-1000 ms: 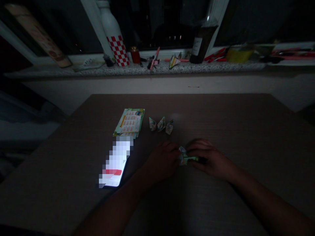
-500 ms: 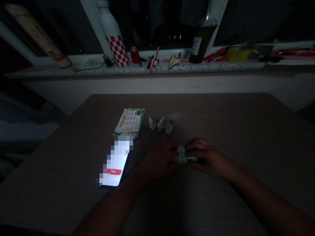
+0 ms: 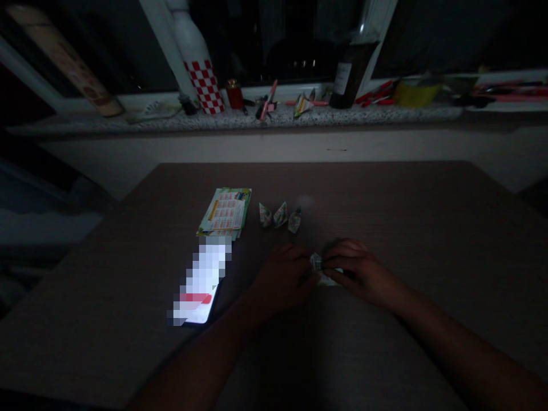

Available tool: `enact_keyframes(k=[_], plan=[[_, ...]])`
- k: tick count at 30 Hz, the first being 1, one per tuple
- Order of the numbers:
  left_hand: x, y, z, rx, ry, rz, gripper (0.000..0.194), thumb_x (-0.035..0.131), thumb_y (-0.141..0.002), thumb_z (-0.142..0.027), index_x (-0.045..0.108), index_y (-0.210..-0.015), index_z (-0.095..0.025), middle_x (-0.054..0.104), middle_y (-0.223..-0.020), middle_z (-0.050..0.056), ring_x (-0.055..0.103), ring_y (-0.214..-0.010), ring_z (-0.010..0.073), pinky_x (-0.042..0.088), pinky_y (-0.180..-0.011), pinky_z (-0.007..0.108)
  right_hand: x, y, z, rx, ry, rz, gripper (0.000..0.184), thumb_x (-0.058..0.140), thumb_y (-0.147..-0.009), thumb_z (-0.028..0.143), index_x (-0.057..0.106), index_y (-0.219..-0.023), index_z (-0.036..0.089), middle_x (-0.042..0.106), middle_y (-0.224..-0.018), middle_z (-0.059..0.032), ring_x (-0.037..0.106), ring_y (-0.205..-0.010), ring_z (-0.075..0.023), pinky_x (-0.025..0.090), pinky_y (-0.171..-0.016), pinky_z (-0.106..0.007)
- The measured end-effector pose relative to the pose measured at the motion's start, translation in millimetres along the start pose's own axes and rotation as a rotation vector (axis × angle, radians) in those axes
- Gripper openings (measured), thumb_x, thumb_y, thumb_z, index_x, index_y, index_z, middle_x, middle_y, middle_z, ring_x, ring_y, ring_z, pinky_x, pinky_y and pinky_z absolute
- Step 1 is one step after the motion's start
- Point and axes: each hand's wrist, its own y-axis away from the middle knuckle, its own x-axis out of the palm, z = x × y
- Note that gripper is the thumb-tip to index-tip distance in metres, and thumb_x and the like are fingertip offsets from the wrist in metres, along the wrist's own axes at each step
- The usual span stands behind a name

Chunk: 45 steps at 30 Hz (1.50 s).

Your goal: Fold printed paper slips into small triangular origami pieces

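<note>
A small, partly folded sheet of printed paper (image 3: pixel 329 279) lies on the table between my two hands. My left hand (image 3: pixel 286 275) is closed on its left side, with thumb and fingers at the fold. From the right, my right hand (image 3: pixel 358 269) pinches the same paper near its middle. A pointed, pale top of the paper shows between the fingertips; much of the rest is hidden under them. Beyond my hands stand three folded paper pieces (image 3: pixel 280 215) in a row. To their left lies a stack of printed paper sheets (image 3: pixel 226 211).
A lit phone (image 3: pixel 201 285) lies left of my left forearm, its screen blurred out. Along the granite windowsill (image 3: pixel 240 121) stand a white bottle with red checks (image 3: pixel 205 85), a small red jar (image 3: pixel 234 95), a dark bag (image 3: pixel 346 80), pens and another folded paper piece (image 3: pixel 302 107).
The paper's lower right part has changed from a narrow green strip to a wider pale flap. My right thumb and fingers have shifted slightly left toward the paper's middle.
</note>
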Motion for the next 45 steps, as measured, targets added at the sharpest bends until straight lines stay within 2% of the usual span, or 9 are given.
enact_keyframes(k=[11,28,38,45], plan=[[12.1,-7.9,0.5,-0.062,-0.045,-0.04,0.012,0.053,-0.087,-0.024,0.061,-0.084,-0.016,0.06,-0.093,0.006,0.053,-0.091,0.0202,0.042,-0.082,0.034,8.2,-0.2,-5.2,0.014,0.02,-0.076,0.015,0.062,-0.086,0.026,0.067,-0.1,0.023,0.07,-0.098,-0.0055,0.06,-0.096,-0.0208,0.042,-0.087,-0.039],[21.0,-6.9,-9.0,-0.111,-0.09,-0.054,0.009,0.049,-0.088,-0.021,0.057,-0.086,-0.016,0.057,-0.092,0.006,0.053,-0.088,0.0197,0.043,-0.081,0.033,12.8,-1.9,-1.5,0.039,0.008,-0.158,0.012,0.066,-0.083,0.03,0.068,-0.093,0.022,0.07,-0.091,-0.005,0.062,-0.089,-0.0205,0.044,-0.083,-0.037],[20.5,-7.0,-11.6,-0.174,-0.117,-0.058,0.013,0.048,-0.089,-0.024,0.059,-0.086,-0.016,0.057,-0.094,0.007,0.053,-0.091,0.0214,0.042,-0.08,0.035,12.9,-1.9,3.7,0.09,0.011,-0.151,0.016,0.068,-0.081,0.031,0.068,-0.096,0.024,0.071,-0.092,-0.0049,0.062,-0.09,-0.0216,0.044,-0.084,-0.039],[12.0,-5.8,-2.6,-0.24,-0.073,-0.049,0.016,0.057,-0.085,-0.032,0.064,-0.086,-0.018,0.059,-0.092,0.006,0.054,-0.093,0.0223,0.042,-0.081,0.036,12.2,-2.6,3.9,0.101,-0.004,-0.153,0.017,0.068,-0.08,0.028,0.068,-0.097,0.025,0.071,-0.094,-0.0051,0.062,-0.09,-0.0218,0.044,-0.085,-0.04]])
